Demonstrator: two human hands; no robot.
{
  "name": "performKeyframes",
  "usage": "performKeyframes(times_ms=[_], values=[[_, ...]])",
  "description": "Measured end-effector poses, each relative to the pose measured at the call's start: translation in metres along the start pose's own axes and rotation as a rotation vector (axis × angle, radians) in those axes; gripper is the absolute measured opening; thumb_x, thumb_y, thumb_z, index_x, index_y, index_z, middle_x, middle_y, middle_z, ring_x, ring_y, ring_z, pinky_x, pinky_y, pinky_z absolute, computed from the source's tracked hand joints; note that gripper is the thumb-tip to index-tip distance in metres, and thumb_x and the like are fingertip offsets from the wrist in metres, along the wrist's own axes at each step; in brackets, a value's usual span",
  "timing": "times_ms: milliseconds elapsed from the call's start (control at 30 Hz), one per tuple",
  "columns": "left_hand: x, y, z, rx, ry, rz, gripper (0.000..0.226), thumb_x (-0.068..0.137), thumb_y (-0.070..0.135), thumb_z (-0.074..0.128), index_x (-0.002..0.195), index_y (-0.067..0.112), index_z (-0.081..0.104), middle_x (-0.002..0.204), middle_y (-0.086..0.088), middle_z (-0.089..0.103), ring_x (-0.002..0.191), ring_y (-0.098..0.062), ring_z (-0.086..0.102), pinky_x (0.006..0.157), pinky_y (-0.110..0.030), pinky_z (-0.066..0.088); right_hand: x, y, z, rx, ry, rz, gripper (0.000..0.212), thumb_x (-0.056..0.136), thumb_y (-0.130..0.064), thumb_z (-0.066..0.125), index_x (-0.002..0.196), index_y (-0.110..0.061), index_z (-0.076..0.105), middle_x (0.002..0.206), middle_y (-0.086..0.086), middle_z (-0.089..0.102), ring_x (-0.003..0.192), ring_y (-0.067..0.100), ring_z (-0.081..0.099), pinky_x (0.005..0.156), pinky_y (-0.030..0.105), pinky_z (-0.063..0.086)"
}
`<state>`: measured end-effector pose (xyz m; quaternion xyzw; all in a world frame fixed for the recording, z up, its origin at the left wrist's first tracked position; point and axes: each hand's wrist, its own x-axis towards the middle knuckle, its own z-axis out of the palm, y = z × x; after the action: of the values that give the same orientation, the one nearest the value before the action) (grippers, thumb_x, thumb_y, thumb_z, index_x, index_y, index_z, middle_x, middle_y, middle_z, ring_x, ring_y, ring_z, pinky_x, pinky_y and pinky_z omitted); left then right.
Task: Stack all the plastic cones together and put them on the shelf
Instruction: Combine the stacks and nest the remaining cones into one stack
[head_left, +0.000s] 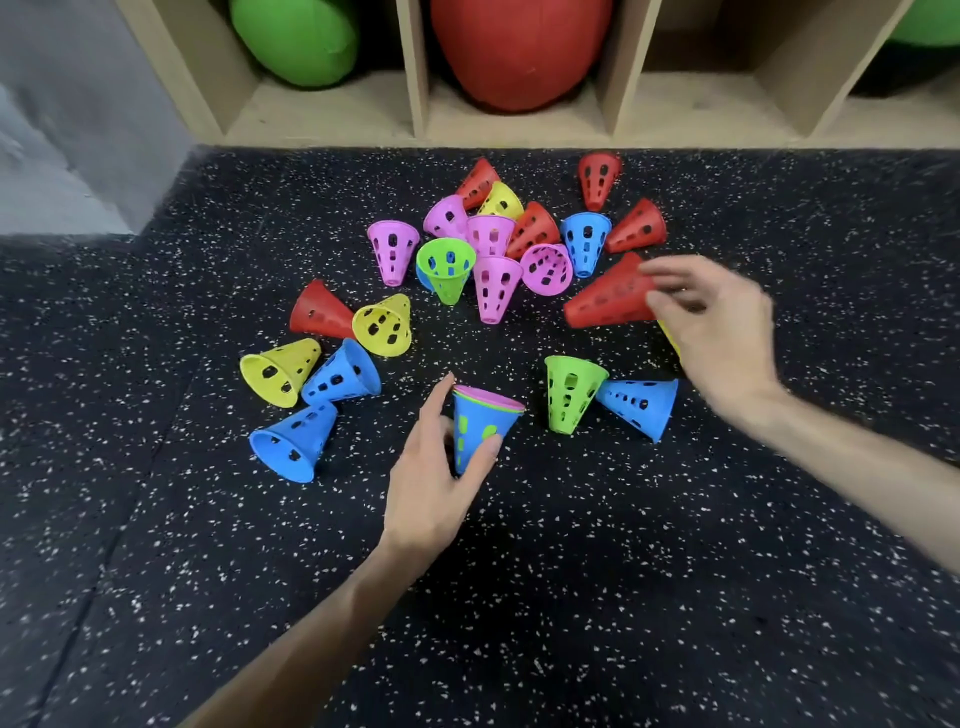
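Left hand (436, 467) grips a three-cone stack (485, 426), right hand (717, 332) pinches red cone (605, 299); most cones loose, shelf (519, 127) pending.

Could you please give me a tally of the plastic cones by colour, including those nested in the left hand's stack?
Red cones: 6
Pink cones: 6, one nested in the stack
Blue cones: 5, one being the stack's outer cone
Green cones: 3, one nested
Yellow cones: 3
Total: 23, plus a blue sliver and a yellow sliver, mostly hidden, possibly two more.
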<state>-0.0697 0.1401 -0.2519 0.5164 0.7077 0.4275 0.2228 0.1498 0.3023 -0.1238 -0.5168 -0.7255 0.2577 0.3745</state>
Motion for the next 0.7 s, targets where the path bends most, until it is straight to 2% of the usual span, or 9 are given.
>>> performKeyframes(times_ms=[67,200,333,433,600,700], values=[[0.0,-0.002,0.0,0.002,0.001,-0.013,0.076,0.092,0.066,0.055,0.152,0.062,0.008,0.09,0.01,0.061,0.086,-0.014,0.061,0.083,-0.048,0.055,-0.01,-0.011,0.016,0.037,-0.073,-0.012,0.036,0.094,-0.006,0.068,0.123,-0.027,0.068,0.105,-0.019,0.068,0.088,-0.012,0.062,0.078,0.001,0.046],[0.001,-0.003,0.001,-0.007,0.007,-0.029,0.079,0.092,0.066,0.055,0.155,0.05,0.011,0.092,0.01,0.063,0.086,-0.011,0.063,0.082,-0.048,0.055,-0.027,-0.022,0.043,0.145,-0.171,0.01,0.038,0.093,-0.003,0.068,0.122,-0.028,0.067,0.103,-0.019,0.07,0.089,-0.007,0.064,0.074,0.004,0.047],[0.001,-0.005,0.001,-0.012,0.01,-0.037,0.078,0.092,0.067,0.055,0.155,0.043,0.016,0.095,0.012,0.064,0.087,-0.009,0.063,0.083,-0.047,0.055,-0.043,-0.028,0.058,0.149,-0.241,0.017,0.035,0.092,-0.008,0.071,0.117,-0.032,0.07,0.099,-0.02,0.073,0.091,-0.007,0.066,0.081,0.005,0.045],[0.001,-0.004,0.001,-0.002,0.009,-0.042,0.076,0.091,0.07,0.052,0.154,0.044,0.019,0.095,0.012,0.062,0.087,-0.011,0.063,0.083,-0.047,0.055,-0.055,-0.031,0.067,0.164,-0.347,0.031,0.026,0.093,-0.011,0.07,0.113,-0.028,0.074,0.093,-0.021,0.076,0.094,-0.008,0.067,0.083,0.007,0.043],[0.001,-0.003,0.0,-0.024,0.037,-0.058,0.074,0.091,0.072,0.049,0.153,0.042,0.021,0.092,0.011,0.058,0.084,-0.009,0.061,0.082,-0.042,0.053,-0.062,-0.032,0.074,0.231,-0.43,0.051,0.02,0.095,-0.01,0.065,0.103,-0.023,0.077,0.091,-0.017,0.076,0.094,-0.002,0.07,0.092,0.027,0.054],[0.002,-0.004,0.0,-0.023,0.043,-0.058,0.072,0.091,0.071,0.051,0.152,0.042,0.024,0.087,0.009,0.056,0.08,-0.01,0.059,0.077,-0.041,0.052,-0.061,-0.03,0.077,0.216,-0.497,0.071,0.022,0.094,-0.016,0.067,0.107,-0.031,0.074,0.09,-0.015,0.076,0.09,0.001,0.068,0.09,0.032,0.053]])
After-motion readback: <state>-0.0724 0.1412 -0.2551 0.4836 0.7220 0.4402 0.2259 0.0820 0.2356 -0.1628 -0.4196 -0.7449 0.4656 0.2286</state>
